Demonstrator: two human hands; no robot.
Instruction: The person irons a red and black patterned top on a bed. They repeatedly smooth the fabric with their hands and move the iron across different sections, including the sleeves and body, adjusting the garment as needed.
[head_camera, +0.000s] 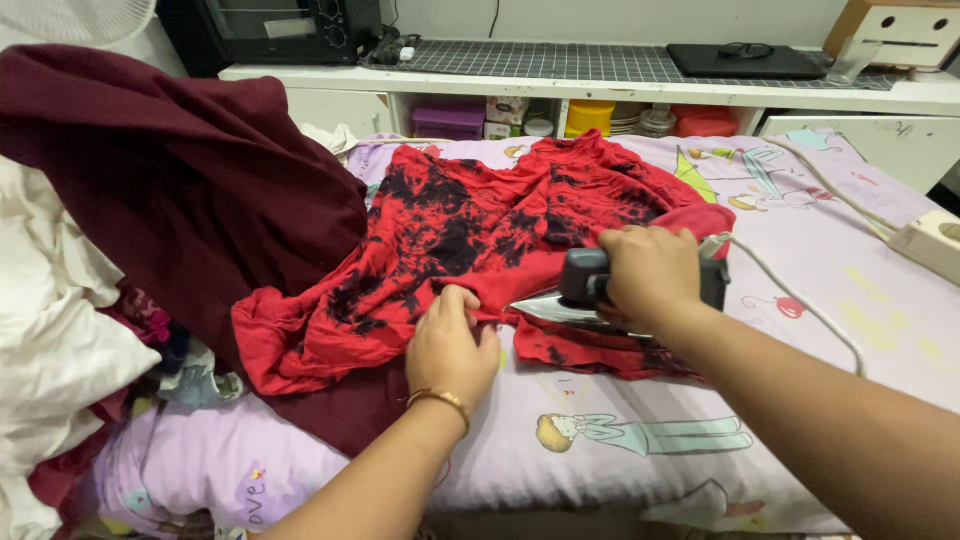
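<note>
I see my right hand (650, 275) gripping the grey iron (600, 290) on the crumpled red, black-blotched garment (470, 230), my left hand (450, 345) pinching its hem beside the iron.

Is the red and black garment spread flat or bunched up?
Bunched up: the garment lies creased and folded over itself on the lilac sheet, not flat.
</note>
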